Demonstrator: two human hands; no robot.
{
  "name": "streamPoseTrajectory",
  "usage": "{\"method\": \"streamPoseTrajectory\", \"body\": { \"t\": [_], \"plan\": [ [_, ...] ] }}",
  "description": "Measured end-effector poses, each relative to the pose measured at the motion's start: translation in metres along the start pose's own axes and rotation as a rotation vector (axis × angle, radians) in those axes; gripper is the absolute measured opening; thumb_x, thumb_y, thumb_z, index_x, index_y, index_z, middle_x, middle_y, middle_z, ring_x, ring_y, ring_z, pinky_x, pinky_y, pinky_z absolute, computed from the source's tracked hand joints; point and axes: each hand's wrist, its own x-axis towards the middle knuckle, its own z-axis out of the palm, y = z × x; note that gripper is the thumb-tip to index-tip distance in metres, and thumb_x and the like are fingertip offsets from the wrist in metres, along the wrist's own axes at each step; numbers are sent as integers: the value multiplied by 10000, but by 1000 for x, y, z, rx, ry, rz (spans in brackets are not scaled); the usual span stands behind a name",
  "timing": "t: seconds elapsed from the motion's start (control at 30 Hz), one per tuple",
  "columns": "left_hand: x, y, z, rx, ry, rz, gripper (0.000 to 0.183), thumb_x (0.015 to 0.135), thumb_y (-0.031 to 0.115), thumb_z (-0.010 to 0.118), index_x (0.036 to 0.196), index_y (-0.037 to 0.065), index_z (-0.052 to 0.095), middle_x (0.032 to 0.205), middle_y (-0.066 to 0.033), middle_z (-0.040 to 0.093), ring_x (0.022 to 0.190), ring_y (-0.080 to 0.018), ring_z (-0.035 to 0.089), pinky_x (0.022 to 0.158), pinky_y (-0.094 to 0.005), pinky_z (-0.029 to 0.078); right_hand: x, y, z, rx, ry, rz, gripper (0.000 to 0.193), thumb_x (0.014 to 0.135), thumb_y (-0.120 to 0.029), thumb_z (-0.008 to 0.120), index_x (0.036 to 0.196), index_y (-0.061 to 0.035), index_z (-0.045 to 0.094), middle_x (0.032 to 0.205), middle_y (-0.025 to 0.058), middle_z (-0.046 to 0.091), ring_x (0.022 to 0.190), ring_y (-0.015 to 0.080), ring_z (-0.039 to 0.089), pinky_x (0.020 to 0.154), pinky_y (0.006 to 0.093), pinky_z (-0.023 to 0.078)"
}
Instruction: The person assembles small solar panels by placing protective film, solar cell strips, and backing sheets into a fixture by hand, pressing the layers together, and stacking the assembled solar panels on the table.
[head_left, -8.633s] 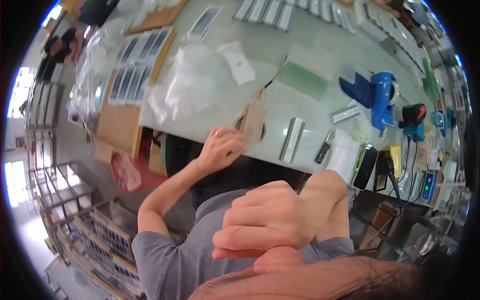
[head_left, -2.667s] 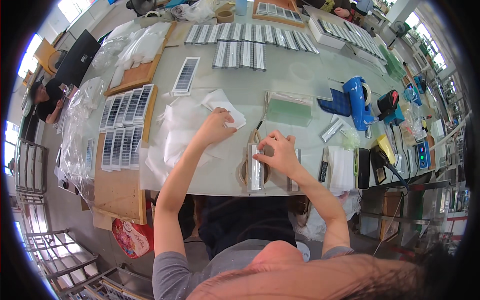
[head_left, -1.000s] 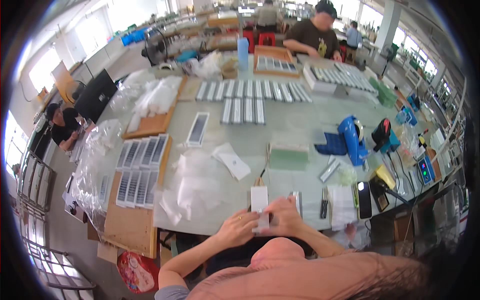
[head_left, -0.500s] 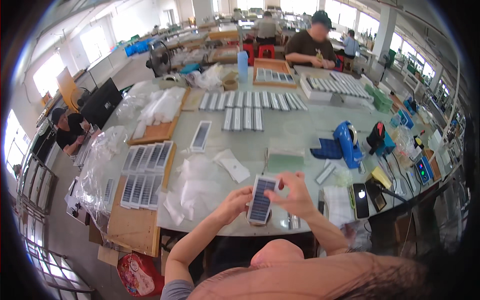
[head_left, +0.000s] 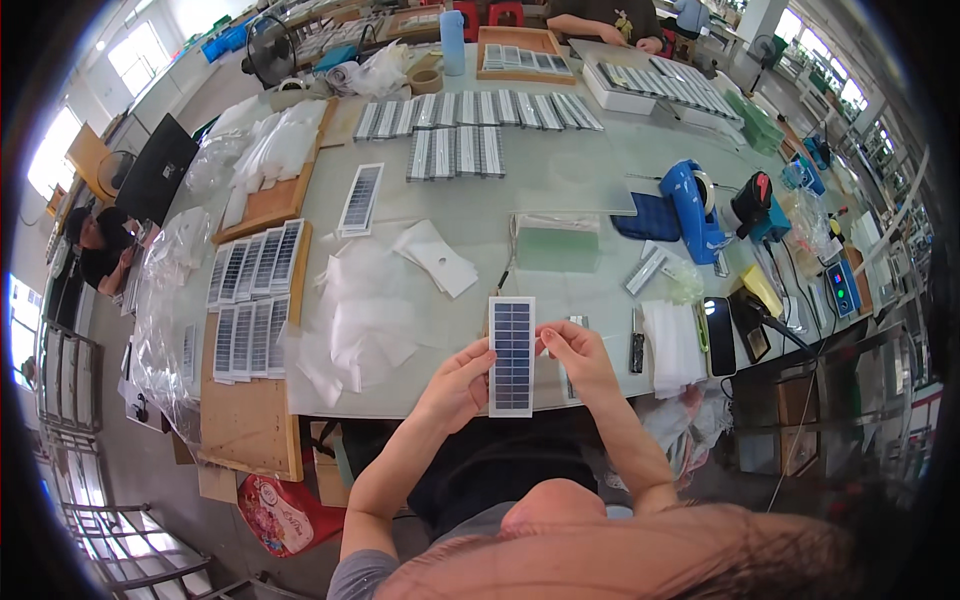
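A small solar panel [head_left: 512, 357], white-bordered with a dark celled face, is held upright at the table's near edge. My left hand [head_left: 458, 385] grips its left side, thumb at the front edge and the other fingers partly hidden behind. At the upper right edge, my right hand [head_left: 580, 357] has its thumb and fingers closed on the border; the exact fingertip contact is hard to make out. Just beyond lies a green sheet stack [head_left: 556, 243] under clear film. White cards [head_left: 437, 258] and thin white sheets [head_left: 365, 305] lie to the left.
More panels lie on a wooden board [head_left: 245, 425] at left and in rows [head_left: 457, 153] farther back. To the right are a blue tape dispenser [head_left: 692, 212], a phone [head_left: 719, 337] and a small blue control box [head_left: 842, 287]. A person [head_left: 603, 22] sits across the table.
The view has tilted down. The panel has gone from tilted to straight, facing me. My right thumb has moved off the panel's face to its right edge.
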Motion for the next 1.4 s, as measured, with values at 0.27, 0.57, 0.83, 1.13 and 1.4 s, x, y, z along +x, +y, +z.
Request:
{"method": "streamPoseTrajectory", "body": {
  "t": [0.27, 0.57, 0.83, 1.13, 1.4],
  "plan": [
    [3, -4, -6, -26, 43, 88, 350, 1057, 137, 395, 1365, -8, 476, 1320, -159, 593, 1184, -253, 614, 1017, -400, 509, -20, 9, 12, -216, 104, 9, 238, 993, -209, 595, 1028, -4, 711, 831, 3, 708, 732, 25, 531, 678, 202, 407],
    [6, 4, -9, -111, 83, 123, 337, 1055, 173, 422, 1347, 17, 483, 1208, -125, 639, 1082, -238, 657, 916, -403, 558, -40, 26, 29, -212, 60, 172, 256, 981, -169, 616, 845, 35, 692, 728, 25, 688, 625, 29, 507, 575, 191, 397],
    [21, 36, -48, 48, 246, 266, 334, 951, 51, 580, 1280, 39, 526, 1108, -60, 642, 1036, -142, 616, 888, -302, 523, -39, 27, 37, -308, 40, 43, 198, 983, -112, 601, 976, 68, 684, 818, 85, 727, 771, 106, 684, 682, 227, 516],
    [110, 254, -144, 1020, 823, 630, 378, 808, 75, 649, 1179, 7, 666, 1003, -142, 722, 902, -226, 685, 800, -339, 534, -59, 30, 35, -246, 36, 2, 183, 1001, -123, 578, 995, 26, 684, 796, 41, 717, 716, 64, 626, 665, 199, 471],
    [143, 269, -170, 1771, 1106, 675, 393, 834, 262, 579, 1109, 12, 706, 1117, -226, 685, 1089, -377, 631, 966, -432, 479, -50, -68, 56, 261, -514, 143, 722, 1051, -554, 226, 1357, 37, 506, 1221, 192, 662, 1117, 201, 593, 941, 319, 406]
  ]
}}
